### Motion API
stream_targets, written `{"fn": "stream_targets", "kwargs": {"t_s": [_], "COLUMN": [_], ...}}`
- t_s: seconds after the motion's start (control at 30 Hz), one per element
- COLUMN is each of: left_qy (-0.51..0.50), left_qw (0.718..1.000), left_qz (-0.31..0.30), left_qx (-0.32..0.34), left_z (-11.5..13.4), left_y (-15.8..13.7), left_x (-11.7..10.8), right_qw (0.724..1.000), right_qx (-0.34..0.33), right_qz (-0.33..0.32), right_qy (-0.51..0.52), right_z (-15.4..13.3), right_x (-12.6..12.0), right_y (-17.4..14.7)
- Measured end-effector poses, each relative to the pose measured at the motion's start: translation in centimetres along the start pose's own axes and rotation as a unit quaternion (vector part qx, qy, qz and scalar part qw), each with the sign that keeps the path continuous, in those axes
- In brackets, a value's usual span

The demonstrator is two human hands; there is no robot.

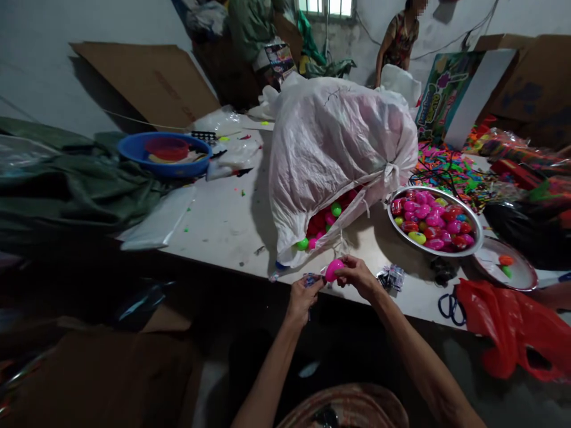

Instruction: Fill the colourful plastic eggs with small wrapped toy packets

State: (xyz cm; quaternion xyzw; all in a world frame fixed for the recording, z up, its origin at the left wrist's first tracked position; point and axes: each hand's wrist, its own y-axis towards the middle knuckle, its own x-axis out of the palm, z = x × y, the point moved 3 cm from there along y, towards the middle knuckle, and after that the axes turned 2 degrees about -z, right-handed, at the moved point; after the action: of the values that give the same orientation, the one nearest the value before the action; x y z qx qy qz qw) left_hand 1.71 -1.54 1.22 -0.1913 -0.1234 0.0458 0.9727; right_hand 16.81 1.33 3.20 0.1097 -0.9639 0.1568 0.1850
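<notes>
Two hands at the near table edge, both busy on small things. Right hand (357,276) pinched around a pink plastic egg (334,269) — fingertips closed on its far side, thumb under, so the shell sits raised just above the table (223,220) and turned toward the other hand. Left hand (303,297) curled nearly closed on a small crinkly packet (311,278), held close beside the egg, almost touching it; whether the packet meets the shell, impossible to tell. Directly behind, a big white sack (339,154) slumped on its side, mouth gaping toward the hands, green and pink eggs (321,229) spilling out at the opening — laid so, probably, to keep the supply within easy reach. To the right, a metal basin (477,232) heaped with pink, red and yellow eggs, near enough for the right hand to reach without stretching. Just beside the right wrist, a little heap of wrapped packets (391,277), likely the same kind as the one in the left fingers. Further right, a shallow plate (521,279) with two loose pieces, and a red plastic bag (513,333) hanging over the table edge. Far left, a blue bowl (165,156) well apart from the work. At the back, another person (399,41) standing by the wall, hands not involved here.
</notes>
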Motion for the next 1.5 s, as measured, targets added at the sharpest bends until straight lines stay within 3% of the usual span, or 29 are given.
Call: {"fn": "stream_targets", "kwargs": {"t_s": [0.23,0.5,0.7,0.93,1.1,1.33,1.5], "left_qy": [-0.033,-0.034,0.035,-0.123,-0.122,-0.100,-0.093], "left_qw": [0.999,0.999,0.999,0.991,0.991,0.991,0.988], "left_qz": [0.033,0.024,0.017,-0.040,-0.031,-0.055,-0.075], "left_qx": [-0.006,-0.019,0.027,-0.028,-0.041,-0.068,-0.102], "left_z": [-0.5,-0.4,-1.0,-1.2,-1.7,-2.2,-2.4], "left_y": [0.0,0.0,0.1,0.3,0.0,-0.3,0.1], "left_x": [0.1,0.7,0.8,2.7,3.8,4.4,4.7], "right_qw": [0.994,0.966,0.974,0.983,0.985,0.942,0.910], "right_qx": [-0.082,-0.167,-0.127,-0.098,-0.087,-0.194,-0.233], "right_qz": [0.077,0.134,0.091,0.139,0.140,0.199,0.162], "right_qy": [0.014,-0.148,-0.163,-0.064,-0.042,-0.187,-0.303], "right_z": [0.2,0.1,0.8,2.8,3.0,2.5,2.1], "right_x": [-0.8,-0.1,0.5,-0.5,-0.7,-0.9,-1.0], "right_y": [-1.8,-3.3,-3.9,-3.8,-3.6,-3.7,-4.0]}}
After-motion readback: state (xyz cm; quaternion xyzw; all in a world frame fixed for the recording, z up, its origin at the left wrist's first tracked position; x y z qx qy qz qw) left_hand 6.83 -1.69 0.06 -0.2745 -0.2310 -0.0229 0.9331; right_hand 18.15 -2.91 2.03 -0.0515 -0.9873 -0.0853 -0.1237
